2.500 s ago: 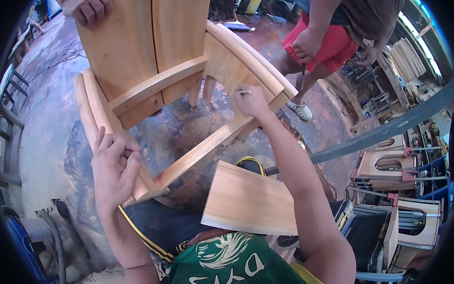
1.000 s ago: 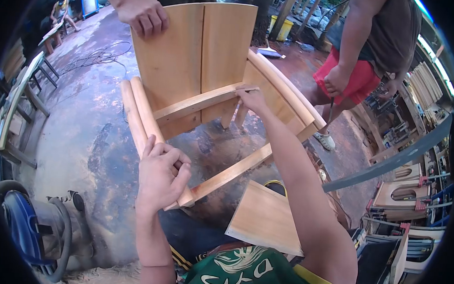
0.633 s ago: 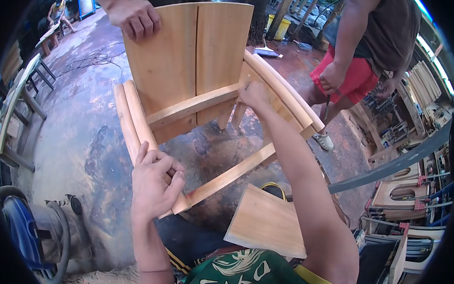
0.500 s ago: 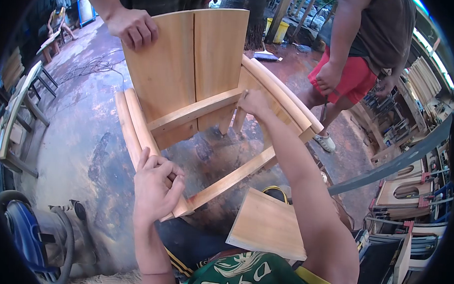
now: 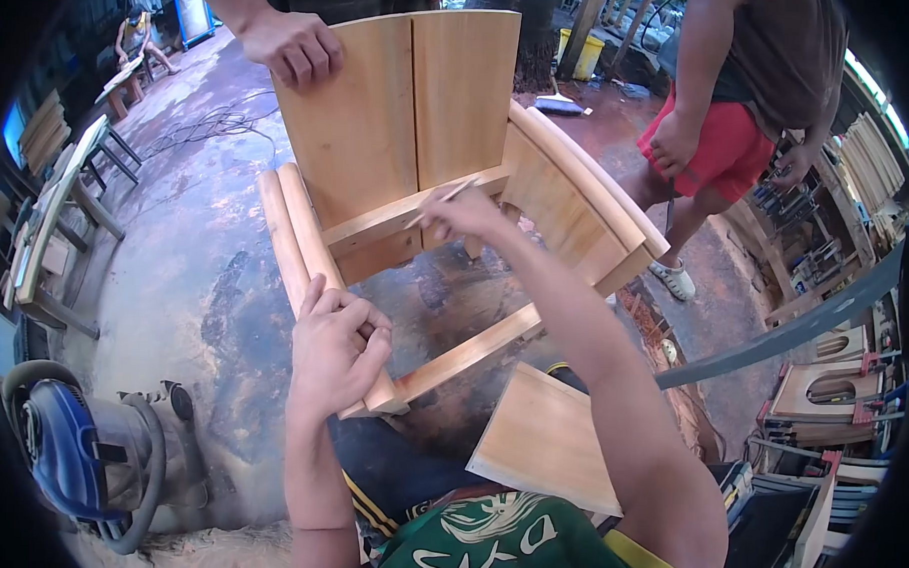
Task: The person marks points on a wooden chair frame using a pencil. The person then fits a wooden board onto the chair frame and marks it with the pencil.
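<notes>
A wooden chair frame stands before me, with its backrest [image 5: 365,111] of two light boards upright at the far side. My left hand [image 5: 337,345] rests on the near end of the left armrest [image 5: 302,214], its index finger stretched along the wood and the others loosely bent. In my right hand [image 5: 462,212] is a thin pencil [image 5: 462,190], held slantwise over the crossbar [image 5: 377,219] at the foot of the backrest. Whether its tip touches the wood I cannot tell. Another person's hand [image 5: 293,46] grips the backrest's top left corner.
A loose board [image 5: 539,437] lies by my lap. A person in red shorts [image 5: 720,148] stands beyond the right armrest [image 5: 588,179]. A blue vacuum [image 5: 68,451] is at lower left, a bench [image 5: 62,195] behind it. Clamps and wooden parts [image 5: 821,382] fill the right side.
My right hand has moved left along the crossbar from the right corner, and the pencil now shows. My left hand stays on the armrest. The whole view has shifted slightly.
</notes>
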A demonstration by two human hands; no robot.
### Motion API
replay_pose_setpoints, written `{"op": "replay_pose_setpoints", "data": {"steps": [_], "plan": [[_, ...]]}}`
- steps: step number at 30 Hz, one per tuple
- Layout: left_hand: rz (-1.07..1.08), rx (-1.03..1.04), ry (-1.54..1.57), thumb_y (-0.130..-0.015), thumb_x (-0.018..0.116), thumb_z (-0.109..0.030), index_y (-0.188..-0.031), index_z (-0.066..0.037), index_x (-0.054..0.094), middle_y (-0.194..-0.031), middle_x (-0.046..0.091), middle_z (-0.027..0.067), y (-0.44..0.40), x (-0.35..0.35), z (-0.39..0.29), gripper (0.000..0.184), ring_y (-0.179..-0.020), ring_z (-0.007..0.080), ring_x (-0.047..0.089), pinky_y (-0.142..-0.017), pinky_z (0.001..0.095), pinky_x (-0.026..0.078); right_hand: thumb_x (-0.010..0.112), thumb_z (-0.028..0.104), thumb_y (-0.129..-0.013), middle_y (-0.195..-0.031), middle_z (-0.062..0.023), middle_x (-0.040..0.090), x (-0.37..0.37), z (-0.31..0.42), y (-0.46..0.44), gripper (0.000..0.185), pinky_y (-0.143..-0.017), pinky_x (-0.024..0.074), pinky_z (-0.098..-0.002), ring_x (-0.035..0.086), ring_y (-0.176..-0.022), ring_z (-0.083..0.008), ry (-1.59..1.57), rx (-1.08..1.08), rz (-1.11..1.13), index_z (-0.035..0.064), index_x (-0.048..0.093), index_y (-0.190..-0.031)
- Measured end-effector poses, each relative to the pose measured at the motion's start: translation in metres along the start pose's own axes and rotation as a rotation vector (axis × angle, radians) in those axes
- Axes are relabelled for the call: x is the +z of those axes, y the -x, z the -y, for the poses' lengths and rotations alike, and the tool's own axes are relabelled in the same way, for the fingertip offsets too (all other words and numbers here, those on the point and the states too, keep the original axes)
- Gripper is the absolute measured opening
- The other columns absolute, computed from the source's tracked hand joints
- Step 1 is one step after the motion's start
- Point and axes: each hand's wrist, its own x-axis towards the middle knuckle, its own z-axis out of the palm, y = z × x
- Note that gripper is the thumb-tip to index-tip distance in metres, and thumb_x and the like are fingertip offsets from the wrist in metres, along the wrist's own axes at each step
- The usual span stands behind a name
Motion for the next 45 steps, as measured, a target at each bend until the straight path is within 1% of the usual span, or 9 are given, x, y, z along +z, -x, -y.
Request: {"op": "replay_pose_setpoints", "data": {"steps": [8,13,19,24,26,27,32,35,45], "plan": [[0.036,-0.023,-0.032,-0.078,0.067,-0.014,-0.080,-0.008,0.072,-0.074,0.065,0.0075,0.000,0.000,0.003,0.008,-0.089,0.0274,0.065,-0.121,0.0543,0.029,0.061,0.028,-0.092,-0.076,-0.0091,0.071,0.074,-0.005,-0.026,0.030,-0.055,0.0510,-0.0314,0.064,-0.059,-0.0148,0.240,-0.048,-0.199,0.0020,0.071,-0.082],[0.010,0.037,-0.012,-0.081,0.064,-0.007,-0.081,-0.005,0.069,-0.075,0.066,0.0077,0.000,0.000,-0.002,0.005,-0.082,0.0261,0.066,-0.122,0.0512,0.027,0.056,0.034,-0.095,-0.077,-0.0097,0.069,0.028,0.029,0.094,0.037,-0.069,0.0490,-0.0362,0.063,-0.072,-0.0190,0.240,-0.222,-0.236,0.0012,0.069,-0.085],[-0.156,-0.154,0.316,-0.092,0.061,-0.002,-0.095,0.002,0.064,-0.069,0.065,0.0062,0.011,0.017,0.010,0.006,-0.067,0.0150,0.062,-0.123,0.0448,0.026,0.060,0.022,-0.097,-0.088,-0.0170,0.067,-0.017,-0.030,0.355,0.022,-0.076,0.0499,-0.0428,0.066,-0.084,-0.0359,0.589,0.034,-0.656,0.0037,0.072,-0.103],[-0.182,-0.239,0.286,-0.092,0.063,-0.001,-0.099,0.005,0.062,-0.071,0.064,0.0057,0.007,0.014,0.003,0.009,-0.069,0.0114,0.060,-0.122,0.0447,0.029,0.078,0.038,-0.083,-0.106,-0.0215,0.065,0.003,-0.144,0.536,0.047,-0.084,0.0519,-0.0480,0.065,-0.098,-0.0407,0.973,0.740,-1.055,0.0001,0.066,-0.109],[-0.185,-0.178,0.246,-0.090,0.063,-0.001,-0.096,0.002,0.063,-0.070,0.064,0.0074,0.007,0.012,0.001,0.006,-0.067,0.0185,0.063,-0.121,0.0469,0.029,0.080,0.040,-0.082,-0.082,-0.0076,0.066,-0.015,-0.172,0.567,0.041,-0.069,0.0494,-0.0367,0.063,-0.073,-0.0191,0.518,0.849,-1.059,0.0034,0.071,-0.096],[-0.164,-0.155,0.193,-0.089,0.064,-0.001,-0.094,0.001,0.063,-0.070,0.065,0.0085,0.008,0.011,-0.003,0.005,-0.067,0.0231,0.063,-0.121,0.0478,0.029,0.081,0.039,-0.083,-0.074,0.0003,0.062,-0.020,-0.176,0.567,0.035,-0.064,0.0455,-0.0315,0.056,-0.067,-0.0115,0.061,0.619,-1.110,0.0047,0.073,-0.090],[-0.172,-0.091,0.097,-0.085,0.067,-0.006,-0.089,-0.002,0.064,-0.071,0.066,0.0112,0.009,0.011,-0.004,0.006,-0.075,0.0326,0.063,-0.120,0.0503,0.029,0.077,0.040,-0.085,-0.106,-0.0129,0.072,-0.036,-0.311,0.621,0.052,-0.084,0.0533,-0.0429,0.068,-0.094,-0.0275,-0.489,0.923,-0.800,0.0005,0.070,-0.118],[-0.175,-0.067,0.073,-0.085,0.068,-0.008,-0.088,-0.003,0.065,-0.072,0.065,0.0108,0.009,0.011,-0.006,0.006,-0.077,0.0319,0.063,-0.119,0.0499,0.030,0.071,0.035,-0.089,-0.123,-0.0177,0.069,0.005,-0.308,0.618,0.060,-0.097,0.0525,-0.0471,0.068,-0.109,-0.0331,-1.000,0.727,-0.751,-0.0009,0.058,-0.135],[-0.139,-0.069,0.043,-0.084,0.069,-0.010,-0.084,-0.003,0.065,-0.075,0.064,0.0116,0.013,0.004,-0.013,0.009,-0.087,0.0340,0.060,-0.116,0.0481,0.032,0.070,0.024,-0.075,-0.135,-0.0241,0.060,0.078,-0.263,0.620,0.078,-0.103,0.0504,-0.0513,0.063,-0.117,-0.0395,-1.218,0.156,-0.840,-0.0038,0.045,-0.144]]}}
